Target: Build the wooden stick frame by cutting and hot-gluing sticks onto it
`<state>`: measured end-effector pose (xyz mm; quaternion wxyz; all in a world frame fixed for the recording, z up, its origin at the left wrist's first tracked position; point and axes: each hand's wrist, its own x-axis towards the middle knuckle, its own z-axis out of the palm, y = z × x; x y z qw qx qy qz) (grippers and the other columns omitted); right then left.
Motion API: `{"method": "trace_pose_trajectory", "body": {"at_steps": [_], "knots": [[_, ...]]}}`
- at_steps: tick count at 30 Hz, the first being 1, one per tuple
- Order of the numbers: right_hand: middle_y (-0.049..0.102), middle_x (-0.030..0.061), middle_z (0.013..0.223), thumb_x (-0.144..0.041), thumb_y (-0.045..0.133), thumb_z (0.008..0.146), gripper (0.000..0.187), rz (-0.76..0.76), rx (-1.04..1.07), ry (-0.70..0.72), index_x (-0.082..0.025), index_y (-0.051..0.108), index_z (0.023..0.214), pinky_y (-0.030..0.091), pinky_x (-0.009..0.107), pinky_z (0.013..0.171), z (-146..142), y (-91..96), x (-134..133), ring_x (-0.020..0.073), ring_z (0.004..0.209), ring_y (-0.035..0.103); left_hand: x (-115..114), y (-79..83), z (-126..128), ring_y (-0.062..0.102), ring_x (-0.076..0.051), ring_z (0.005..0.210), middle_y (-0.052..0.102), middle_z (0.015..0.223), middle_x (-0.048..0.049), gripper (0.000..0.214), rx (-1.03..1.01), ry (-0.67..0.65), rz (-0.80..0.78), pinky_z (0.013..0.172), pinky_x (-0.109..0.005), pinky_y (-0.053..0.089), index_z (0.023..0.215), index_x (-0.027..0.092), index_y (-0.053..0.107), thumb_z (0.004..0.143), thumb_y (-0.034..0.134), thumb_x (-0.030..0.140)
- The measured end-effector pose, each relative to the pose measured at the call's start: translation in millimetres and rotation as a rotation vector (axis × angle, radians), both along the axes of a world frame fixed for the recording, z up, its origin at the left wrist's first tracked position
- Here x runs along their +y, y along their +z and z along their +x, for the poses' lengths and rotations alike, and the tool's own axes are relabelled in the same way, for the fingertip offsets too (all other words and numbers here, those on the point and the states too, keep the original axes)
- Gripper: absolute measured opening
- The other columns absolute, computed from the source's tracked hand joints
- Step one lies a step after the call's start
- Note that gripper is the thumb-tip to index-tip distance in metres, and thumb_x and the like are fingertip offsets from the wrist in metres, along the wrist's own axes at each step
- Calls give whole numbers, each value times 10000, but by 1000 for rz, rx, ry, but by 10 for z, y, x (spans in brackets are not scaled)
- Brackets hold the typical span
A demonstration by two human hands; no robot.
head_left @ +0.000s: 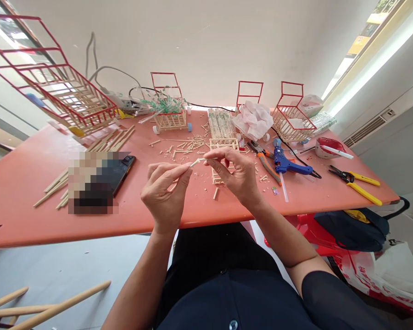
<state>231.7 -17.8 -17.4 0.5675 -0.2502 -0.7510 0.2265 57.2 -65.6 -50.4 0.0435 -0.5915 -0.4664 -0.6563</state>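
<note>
Above the table's front half, my left hand [167, 192] and my right hand [237, 176] pinch the two ends of a thin, pale wooden stick [197, 161]. Its short middle part shows between my fingertips and looks bent or broken. Behind and below my right hand is a small wooden stick frame [217, 176], partly hidden by the fingers. Cut stick pieces [192, 145] lie scattered beyond my hands. One short piece [215, 193] rests near the front of the frame.
A blue glue gun [291, 166], orange-handled pliers [268, 166] and yellow-handled wire strippers [359, 183] lie to the right. Left are long sticks [51, 185] and a dark phone [124, 172]. Red-trimmed stick carts, including a large one [72, 98], stand along the back of the orange table [24, 201].
</note>
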Motion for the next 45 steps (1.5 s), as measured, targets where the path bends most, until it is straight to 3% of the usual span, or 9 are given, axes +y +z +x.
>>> {"method": "trace_pose_trajectory", "body": {"at_steps": [9, 20, 34, 45], "knots": [[843, 13, 966, -358, 752, 1048, 131, -94, -8, -5, -249, 825, 1048, 580, 273, 770, -4, -20, -28, 131, 820, 754, -6, -16, -22, 652, -195, 826, 773, 822, -10, 45, 6, 17, -28, 805, -363, 539, 970, 286, 866, 975, 821, 291], [857, 3, 954, -302, 758, 1044, 88, -51, 11, 8, -239, 819, 1046, 590, 263, 778, -11, -30, -37, 123, 825, 770, 10, -34, -40, 606, -186, 810, 730, 775, 1, 63, 56, 19, 44, 783, -351, 495, 989, 285, 866, 980, 818, 245], [850, 8, 987, -377, 744, 1053, 146, -81, -15, -37, -254, 823, 1051, 591, 284, 805, -34, -47, -37, 131, 809, 744, 14, -33, -21, 664, -210, 873, 784, 856, -13, 82, 51, 33, 9, 853, -372, 532, 1046, 301, 871, 990, 813, 289], [859, -1, 978, -377, 752, 1049, 129, -60, -45, -41, -275, 831, 1063, 589, 312, 850, -36, -105, -15, 153, 843, 757, 11, -27, -22, 655, -207, 839, 780, 814, -18, 61, 75, 57, 11, 829, -370, 535, 981, 284, 860, 998, 803, 295]]}}
